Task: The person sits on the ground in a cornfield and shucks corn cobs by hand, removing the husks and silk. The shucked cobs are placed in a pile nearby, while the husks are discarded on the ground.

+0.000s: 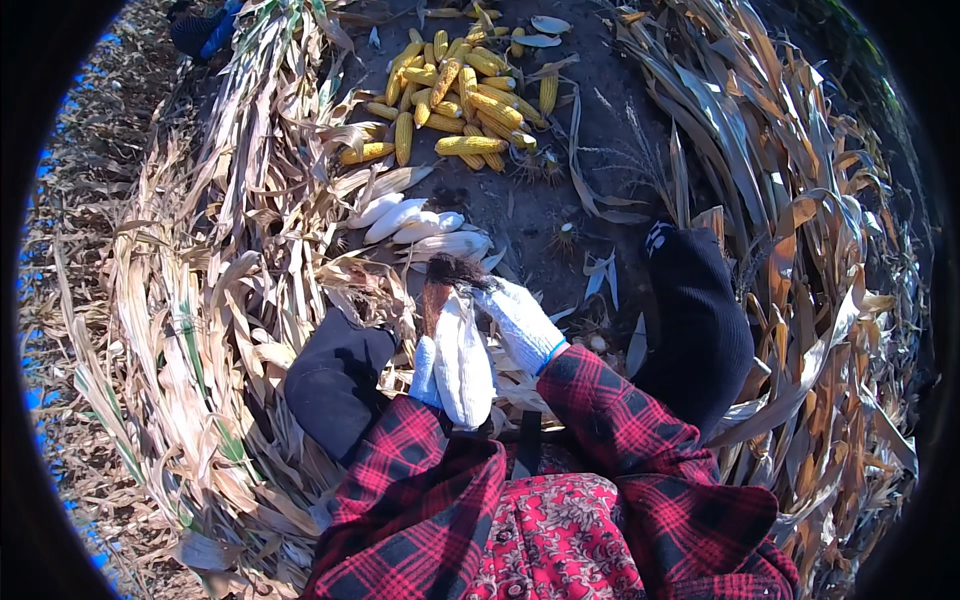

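Observation:
An ear of corn in its pale husk stands tip-up before my lap, with dark silk at its top. My left hand, in a white knitted glove, holds the ear from its left side; most of the fingers are hidden behind it. My gloved right hand has its fingers at the tip, on the silk and husk ends. Several more pale-husked ears lie together on the ground just beyond my hands.
A heap of bare yellow corn ears lies farther out on the soil. Dry corn stalks are piled at left, more stalks at right. My dark-clad legs flank the work. A person is at the far upper left.

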Available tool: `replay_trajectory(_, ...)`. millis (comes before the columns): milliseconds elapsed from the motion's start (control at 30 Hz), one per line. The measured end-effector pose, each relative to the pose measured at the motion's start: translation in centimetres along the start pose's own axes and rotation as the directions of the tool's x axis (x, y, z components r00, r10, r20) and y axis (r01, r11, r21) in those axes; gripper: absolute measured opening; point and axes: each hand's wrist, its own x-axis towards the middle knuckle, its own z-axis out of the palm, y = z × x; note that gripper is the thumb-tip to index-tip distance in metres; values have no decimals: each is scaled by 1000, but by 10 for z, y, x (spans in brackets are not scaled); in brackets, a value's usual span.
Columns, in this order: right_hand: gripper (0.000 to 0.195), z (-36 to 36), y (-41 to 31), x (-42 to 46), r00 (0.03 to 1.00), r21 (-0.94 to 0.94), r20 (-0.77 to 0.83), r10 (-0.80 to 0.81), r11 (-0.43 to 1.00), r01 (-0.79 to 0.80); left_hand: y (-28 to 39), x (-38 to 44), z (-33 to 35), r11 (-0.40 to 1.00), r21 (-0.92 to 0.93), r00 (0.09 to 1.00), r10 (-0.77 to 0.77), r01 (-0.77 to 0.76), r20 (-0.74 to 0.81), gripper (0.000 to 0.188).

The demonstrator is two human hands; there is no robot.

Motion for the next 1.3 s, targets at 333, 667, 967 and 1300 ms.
replay_trajectory(333, 32, -10, -28, 1, 855, 528, 181, 486, 686, -501, -5, -3, -17, 973, -226, 999, 40, -40, -4, 69)
replay_trajectory(667, 15, -12, -22, 3, 897, 499, 151, 416, 751, -433, 3, -14, -1, 918, -257, 932, -229, 303, 282, 95)
replay_trajectory(967, 9, 0, -19, -1, 898, 432, 60, 436, 800, -417, 8, -8, 47, 862, 504, 946, 211, -61, -246, 27)
replay_trajectory(1300, 15, -16, -30, 3, 877, 449, 190, 442, 755, -478, 16, -27, 62, 924, 379, 974, 127, -48, -186, 41)
